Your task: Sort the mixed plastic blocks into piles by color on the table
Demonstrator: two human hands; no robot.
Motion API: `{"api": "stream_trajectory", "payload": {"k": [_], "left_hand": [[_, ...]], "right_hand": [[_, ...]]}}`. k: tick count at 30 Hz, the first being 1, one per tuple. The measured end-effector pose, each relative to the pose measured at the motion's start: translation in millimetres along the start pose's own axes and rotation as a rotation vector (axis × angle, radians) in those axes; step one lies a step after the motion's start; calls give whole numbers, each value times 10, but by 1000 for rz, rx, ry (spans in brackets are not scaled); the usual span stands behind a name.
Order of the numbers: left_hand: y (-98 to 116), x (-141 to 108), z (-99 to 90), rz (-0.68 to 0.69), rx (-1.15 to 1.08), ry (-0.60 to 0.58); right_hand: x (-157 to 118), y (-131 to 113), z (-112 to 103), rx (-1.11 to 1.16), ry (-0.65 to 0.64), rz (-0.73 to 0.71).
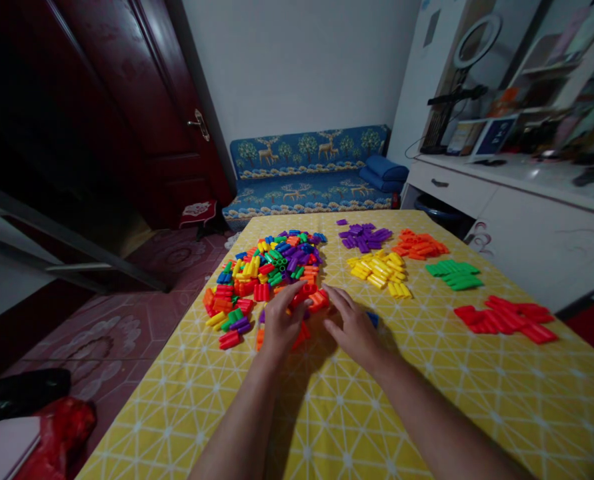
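Pieces in red (pixel 319 301) are held by curled left hand (pixel 284 319). Close at right, right hand (pixel 355 328) is half opened; its contact cannot be told.

Smooth, glossy plastic tube pieces (pixel 371 270) cover the tabletop's (pixel 347 427) far half, on matt patterned cloth; the door (pixel 127 87) looks like polished wood, its handle (pixel 199 125) shiny metal.

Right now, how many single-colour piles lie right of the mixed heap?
5 clearly: purple pile and orange pile at the back, yellow pile before purple, green pile before orange, red pile nearest. Blue bits partly hidden behind the right hand may be a sixth.
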State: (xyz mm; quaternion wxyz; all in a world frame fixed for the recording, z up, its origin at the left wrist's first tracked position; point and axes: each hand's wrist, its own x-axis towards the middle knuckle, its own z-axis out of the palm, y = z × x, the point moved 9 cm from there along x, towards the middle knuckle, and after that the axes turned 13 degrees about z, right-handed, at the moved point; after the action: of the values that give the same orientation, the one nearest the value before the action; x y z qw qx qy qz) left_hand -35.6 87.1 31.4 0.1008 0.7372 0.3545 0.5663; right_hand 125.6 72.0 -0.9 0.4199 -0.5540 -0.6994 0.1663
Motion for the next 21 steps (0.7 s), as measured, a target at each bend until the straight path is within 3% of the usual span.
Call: {"api": "stream_trajectory", "payload": {"k": [5, 11, 13, 18, 21], "left_hand": [[-20, -50, -172, -111, -178, 274], [-279, -123, -240, -331, -541, 588], [-359, -148, -182, -407, -647, 620], [-417, -186, 18, -510, -789, 556], [-519, -232, -41, -534, -759, 609]], "right_hand": [[14, 97, 106, -45, -56, 51], [-8, -36, 65, 190, -62, 62], [-18, -50, 87, 294, -95, 117], [-22, -68, 57, 390, -93, 189], [-9, -55, 26, 340, -71, 177]]}}
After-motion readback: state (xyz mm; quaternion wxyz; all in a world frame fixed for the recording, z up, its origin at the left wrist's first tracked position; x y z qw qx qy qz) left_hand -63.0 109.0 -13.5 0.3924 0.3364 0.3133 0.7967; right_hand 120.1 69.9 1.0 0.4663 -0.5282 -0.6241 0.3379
